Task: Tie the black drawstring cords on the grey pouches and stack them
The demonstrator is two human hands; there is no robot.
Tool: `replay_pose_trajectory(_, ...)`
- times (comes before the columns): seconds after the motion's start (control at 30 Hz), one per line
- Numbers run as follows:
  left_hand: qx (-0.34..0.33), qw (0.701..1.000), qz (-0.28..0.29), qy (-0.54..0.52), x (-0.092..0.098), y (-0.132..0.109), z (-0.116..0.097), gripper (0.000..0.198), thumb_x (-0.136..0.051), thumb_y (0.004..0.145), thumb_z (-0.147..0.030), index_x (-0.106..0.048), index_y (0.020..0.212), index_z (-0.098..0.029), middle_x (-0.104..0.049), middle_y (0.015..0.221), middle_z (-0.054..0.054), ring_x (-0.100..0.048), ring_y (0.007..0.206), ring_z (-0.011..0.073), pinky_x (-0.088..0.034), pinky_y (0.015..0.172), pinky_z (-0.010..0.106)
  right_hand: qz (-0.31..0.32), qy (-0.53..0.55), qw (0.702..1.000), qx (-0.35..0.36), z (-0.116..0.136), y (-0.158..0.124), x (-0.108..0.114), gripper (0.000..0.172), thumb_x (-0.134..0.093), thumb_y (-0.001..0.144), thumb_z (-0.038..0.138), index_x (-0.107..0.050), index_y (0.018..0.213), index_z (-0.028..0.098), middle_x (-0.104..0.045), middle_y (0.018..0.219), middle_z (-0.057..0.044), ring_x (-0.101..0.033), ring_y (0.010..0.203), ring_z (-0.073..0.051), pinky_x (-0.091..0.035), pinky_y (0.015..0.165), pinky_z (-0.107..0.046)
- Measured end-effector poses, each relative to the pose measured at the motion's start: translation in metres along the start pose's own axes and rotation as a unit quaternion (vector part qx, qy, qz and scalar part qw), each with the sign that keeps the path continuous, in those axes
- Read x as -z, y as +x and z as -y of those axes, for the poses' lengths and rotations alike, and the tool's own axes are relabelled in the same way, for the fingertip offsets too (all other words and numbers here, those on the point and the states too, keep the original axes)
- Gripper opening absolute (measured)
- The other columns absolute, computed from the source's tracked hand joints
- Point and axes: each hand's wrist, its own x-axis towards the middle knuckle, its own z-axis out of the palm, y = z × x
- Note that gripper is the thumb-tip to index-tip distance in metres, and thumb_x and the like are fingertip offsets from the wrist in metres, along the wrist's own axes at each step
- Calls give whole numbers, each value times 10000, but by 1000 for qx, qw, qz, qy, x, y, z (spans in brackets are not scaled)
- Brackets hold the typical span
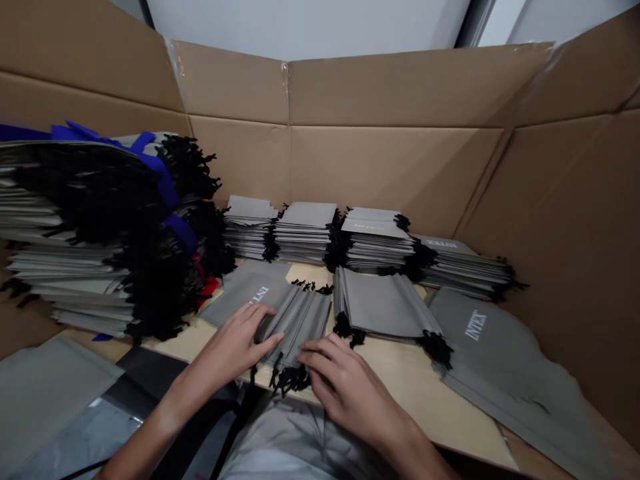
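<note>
A fanned row of grey drawstring bags (303,319) lies on the board in front of me, with black cord ends at its near and far edges. My left hand (245,337) rests on its left side, fingers spread and thumb lying across the bags. At the row's near right corner, my right hand (345,377) touches the bags with slightly bent fingers, the thumb partly hidden. Beyond the left hand is a flat grey bag with white lettering (250,283). A thicker stack of grey bags (383,303) sits just right of the row.
Tall cardboard walls (395,160) enclose the back and sides. Several bag stacks (305,230) line the rear. High bundles with black cords and blue straps (105,193) tower on the left. Lettered grey bags (505,360) spread at right on the pale board (425,400).
</note>
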Motion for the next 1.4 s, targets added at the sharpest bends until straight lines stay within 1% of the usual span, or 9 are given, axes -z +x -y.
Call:
replay_pose_trajectory(0.23, -8, 1000, -9, -8, -11, -2, 3, 272, -708, 1050, -422, -711, 1245, -232, -799, 1234, 94, -710, 1250, 366, -558, 1093, 492, -48, 31, 998, 27, -5, 4, -1, 325, -557, 1072, 94, -749, 1290, 239, -773, 1283, -115, -714, 1186, -276, -628, 1077, -484)
replay_pose_trajectory(0.37, -9, 1000, -8, -27, -10, -6, 2, 306, -651, 1095, -444, -697, 1313, -234, -785, 1311, 98, -705, 1292, 342, -535, 1149, 487, -85, 28, 995, 37, -5, 12, -4, 340, -549, 1100, 108, -719, 1358, 248, -741, 1356, -138, -710, 1265, -271, -629, 1098, -474)
replay_pose_trajectory(0.5, -8, 994, -46, -98, -4, -14, -11, 280, -519, 1162, -399, -685, 1343, -264, -761, 1402, 87, -683, 1371, 288, -491, 1214, 435, -112, 32, 993, 18, -2, 24, -4, 318, -565, 1117, 154, -699, 1389, 250, -671, 1425, -171, -697, 1347, -268, -627, 1122, -431)
replay_pose_trajectory(0.6, -5, 986, -33, -162, -2, -20, -26, 258, -598, 1130, -411, -674, 1345, -292, -781, 1351, 70, -735, 1289, 268, -557, 1131, 374, -116, 54, 992, 19, 0, 31, -5, 325, -563, 1121, 165, -683, 1410, 250, -661, 1427, -162, -687, 1373, -260, -606, 1161, -423)
replay_pose_trajectory(0.73, 3, 982, 17, -187, -8, -22, -35, 534, -764, 1031, -464, -540, 1484, -291, -780, 1383, 103, -774, 1257, 293, -621, 1055, 376, -104, 69, 992, 5, 0, 34, -6, 360, -550, 1123, 163, -650, 1456, 254, -646, 1485, -152, -663, 1412, -249, -577, 1197, -412)
replay_pose_trajectory(0.83, -3, 981, 25, -191, -16, -21, -33, 577, -718, 1062, -417, -481, 1574, -294, -773, 1441, 111, -772, 1303, 289, -620, 1092, 389, -107, 60, 992, -9, 0, 32, 1, 339, -537, 1137, 189, -635, 1457, 243, -648, 1492, -149, -651, 1424, -242, -555, 1210, -395)
replay_pose_trajectory(1.03, -36, 987, 14, -159, -18, -19, -31, 567, -636, 1098, -325, -510, 1650, -311, -768, 1481, 90, -762, 1335, 282, -597, 1157, 400, -128, -43, 989, -53, -7, 22, 16, 326, -531, 1155, 419, -655, 1380, 217, -734, 1295, -138, -721, 1185, -300, -610, 989, -423)
replay_pose_trajectory(1.2, -69, 985, 10, -155, -13, -16, -34, 466, -532, 1129, -232, -638, 1569, -342, -745, 1513, 71, -755, 1335, 248, -588, 1147, 336, -117, -113, 985, -51, -11, 18, 17, 424, -568, 1129, 544, -651, 1374, 207, -740, 1253, -136, -697, 1092, -321, -582, 903, -429)
replay_pose_trajectory(1.4, -72, 986, 1, -149, -15, -16, -32, 359, -524, 1109, -193, -776, 1342, -297, -814, 1266, 76, -797, 1155, 241, -611, 1018, 297, -17, -65, 996, -59, 0, 18, 32, 132, -635, 1125, 254, -718, 1227, 246, -721, 1137, -65, -694, 1074, -262, -566, 912, -374)
